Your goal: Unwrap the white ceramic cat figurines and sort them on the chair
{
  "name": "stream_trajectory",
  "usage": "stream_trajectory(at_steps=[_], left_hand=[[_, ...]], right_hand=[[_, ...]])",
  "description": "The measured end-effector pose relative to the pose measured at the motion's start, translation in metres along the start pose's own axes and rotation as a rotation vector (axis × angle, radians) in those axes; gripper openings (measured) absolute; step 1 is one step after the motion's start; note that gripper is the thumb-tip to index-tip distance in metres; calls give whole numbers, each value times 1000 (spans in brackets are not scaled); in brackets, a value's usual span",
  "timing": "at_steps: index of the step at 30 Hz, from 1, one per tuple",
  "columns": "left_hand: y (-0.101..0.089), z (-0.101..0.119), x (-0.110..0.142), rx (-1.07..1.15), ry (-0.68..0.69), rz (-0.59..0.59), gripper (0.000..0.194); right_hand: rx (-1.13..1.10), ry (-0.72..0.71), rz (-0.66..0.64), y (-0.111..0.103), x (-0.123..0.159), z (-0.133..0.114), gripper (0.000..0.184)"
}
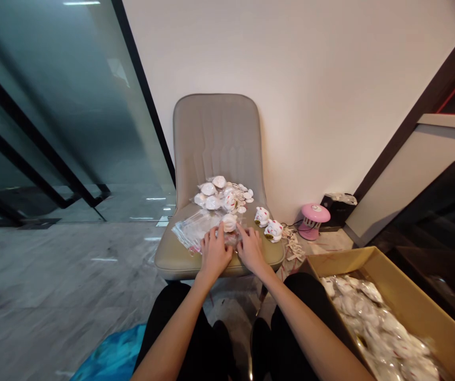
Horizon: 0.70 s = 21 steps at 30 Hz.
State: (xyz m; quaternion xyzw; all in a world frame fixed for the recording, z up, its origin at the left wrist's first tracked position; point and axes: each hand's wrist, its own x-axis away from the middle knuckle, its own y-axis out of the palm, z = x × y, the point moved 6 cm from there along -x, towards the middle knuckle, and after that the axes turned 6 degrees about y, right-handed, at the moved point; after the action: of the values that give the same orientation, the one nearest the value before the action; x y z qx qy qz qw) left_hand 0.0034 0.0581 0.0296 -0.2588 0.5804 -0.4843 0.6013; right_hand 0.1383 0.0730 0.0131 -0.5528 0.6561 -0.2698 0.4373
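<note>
Bare forearms (307, 328) stretch away between black-clad legs (167, 317), with a blue cloth (112, 357) low on the left and a cardboard box (340, 258) of bagged white pieces (382, 323) on the right. Farther on, over the near part of the chair seat (172, 258), the left hand (215, 246) and right hand (252, 247) flank a white rounded piece (229, 223), fingers bent and pointing inward; whether either one pinches the piece or the clear film about it, I cannot tell.

That piece looks light and hard-shelled, likely brittle if dropped, while the film seems thin, limp and slick. A gentle hold with fingertips on its two sides should suit it; the film is better taken by an edge, since pulling at the middle may let the piece slide.

Just left lie flat clear bags (191, 230), overlapping and probably clingy. Two white cat figures (267, 224) stand toward the seat's right edge, smooth and best gripped round the body. Beyond are a heap of wrapped white pieces (213, 202) and, to its right, loose white discs (247, 194), before the chair back (216, 127).
</note>
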Motion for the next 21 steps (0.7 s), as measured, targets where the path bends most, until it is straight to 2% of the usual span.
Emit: stream_trajectory(at_steps=[21], left_hand=[[1,-10,-3,130,-14,53,74]], right_hand=[[-21,10,-12,1,-1,3,66]])
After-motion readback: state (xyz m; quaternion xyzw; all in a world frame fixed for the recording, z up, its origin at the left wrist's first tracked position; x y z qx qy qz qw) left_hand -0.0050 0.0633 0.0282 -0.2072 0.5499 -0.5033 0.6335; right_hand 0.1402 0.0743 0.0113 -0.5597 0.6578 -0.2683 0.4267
